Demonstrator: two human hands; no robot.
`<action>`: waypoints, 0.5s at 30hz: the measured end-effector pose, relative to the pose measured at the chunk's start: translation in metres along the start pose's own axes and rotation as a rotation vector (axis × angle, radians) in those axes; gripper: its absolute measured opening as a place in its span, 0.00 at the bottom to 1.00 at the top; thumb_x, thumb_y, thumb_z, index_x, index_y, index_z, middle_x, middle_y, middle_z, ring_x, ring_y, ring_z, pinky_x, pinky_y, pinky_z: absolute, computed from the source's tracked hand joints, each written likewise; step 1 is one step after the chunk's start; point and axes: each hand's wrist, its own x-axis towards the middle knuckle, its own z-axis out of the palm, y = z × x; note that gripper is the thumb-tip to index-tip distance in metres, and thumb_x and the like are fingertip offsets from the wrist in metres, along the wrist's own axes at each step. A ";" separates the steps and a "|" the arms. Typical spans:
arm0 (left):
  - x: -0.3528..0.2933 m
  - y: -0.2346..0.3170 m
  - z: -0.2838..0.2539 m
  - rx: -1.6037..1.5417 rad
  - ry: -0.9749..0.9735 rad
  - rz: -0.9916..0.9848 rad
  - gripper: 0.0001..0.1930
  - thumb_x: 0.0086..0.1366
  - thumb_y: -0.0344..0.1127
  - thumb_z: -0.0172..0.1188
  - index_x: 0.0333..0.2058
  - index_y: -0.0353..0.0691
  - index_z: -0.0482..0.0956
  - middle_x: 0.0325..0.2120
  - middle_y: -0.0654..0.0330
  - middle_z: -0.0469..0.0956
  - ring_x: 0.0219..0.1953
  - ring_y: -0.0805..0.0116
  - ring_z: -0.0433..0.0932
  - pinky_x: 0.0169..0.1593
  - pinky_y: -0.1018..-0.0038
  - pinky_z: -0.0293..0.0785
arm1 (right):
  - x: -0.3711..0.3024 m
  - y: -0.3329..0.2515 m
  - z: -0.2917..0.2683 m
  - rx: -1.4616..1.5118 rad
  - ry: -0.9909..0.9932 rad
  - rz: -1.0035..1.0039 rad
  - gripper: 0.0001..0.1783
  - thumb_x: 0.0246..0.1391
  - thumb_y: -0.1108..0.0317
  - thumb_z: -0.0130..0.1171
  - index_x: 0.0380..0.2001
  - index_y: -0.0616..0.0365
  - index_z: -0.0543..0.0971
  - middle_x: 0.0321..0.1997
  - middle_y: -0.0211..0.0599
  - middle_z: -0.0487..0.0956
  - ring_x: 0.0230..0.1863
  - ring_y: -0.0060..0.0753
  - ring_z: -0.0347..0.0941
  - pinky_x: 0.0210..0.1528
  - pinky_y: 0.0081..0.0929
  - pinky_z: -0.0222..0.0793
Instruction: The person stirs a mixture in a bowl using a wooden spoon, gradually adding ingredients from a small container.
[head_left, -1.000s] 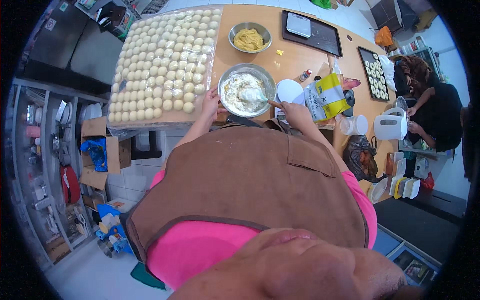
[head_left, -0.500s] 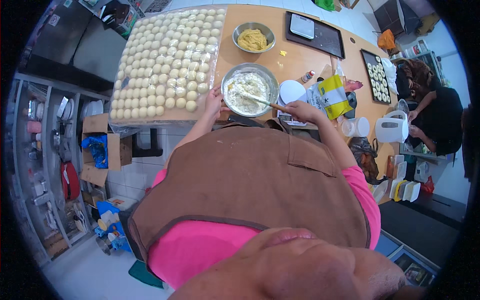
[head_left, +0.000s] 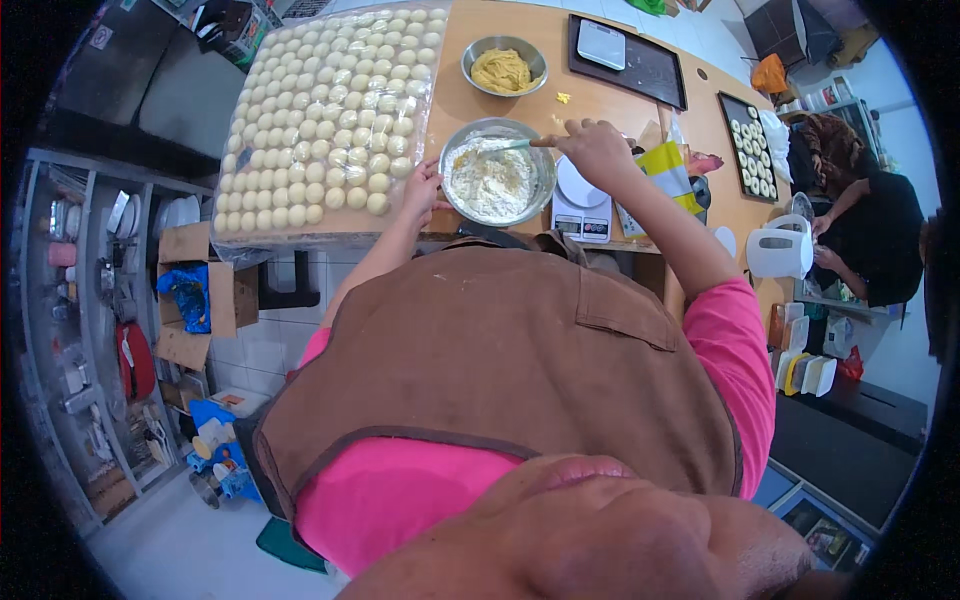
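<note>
A metal mixing bowl (head_left: 549, 190) stands near the table's front edge, holding a white floury mixture (head_left: 490, 188) with yellowish patches. My left hand (head_left: 424, 190) grips its left rim. My right hand (head_left: 597, 155) is closed round the wooden handle of a spatula (head_left: 518, 145), whose blade reaches into the far part of the mixture. Just right of the bowl, partly under my right hand, is a white kitchen scale (head_left: 583, 218) with a round plate. Farther back sits a second metal bowl (head_left: 543, 75) of yellow dough (head_left: 503, 72).
Rows of pale dough balls (head_left: 320, 130) under clear plastic fill the table's left. A dark tray (head_left: 650, 75) bearing another scale (head_left: 601, 45), a yellow-and-white packet (head_left: 668, 175), a tray of shaped pieces (head_left: 752, 150) and a white jug (head_left: 780, 250) lie right, near another person (head_left: 880, 235).
My right hand has moved away from me and lifted, bringing the spatula from the bowl's near right side to its far side. My left hand stays on the rim.
</note>
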 end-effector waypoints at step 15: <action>-0.007 0.001 0.014 -0.090 0.085 0.014 0.22 0.60 0.24 0.45 0.54 0.41 0.61 0.40 0.55 0.73 0.29 0.66 0.78 0.15 0.73 0.77 | -0.007 0.027 0.034 0.483 -0.879 0.138 0.38 0.48 0.33 0.48 0.24 0.64 0.80 0.25 0.45 0.78 0.27 0.41 0.75 0.33 0.38 0.71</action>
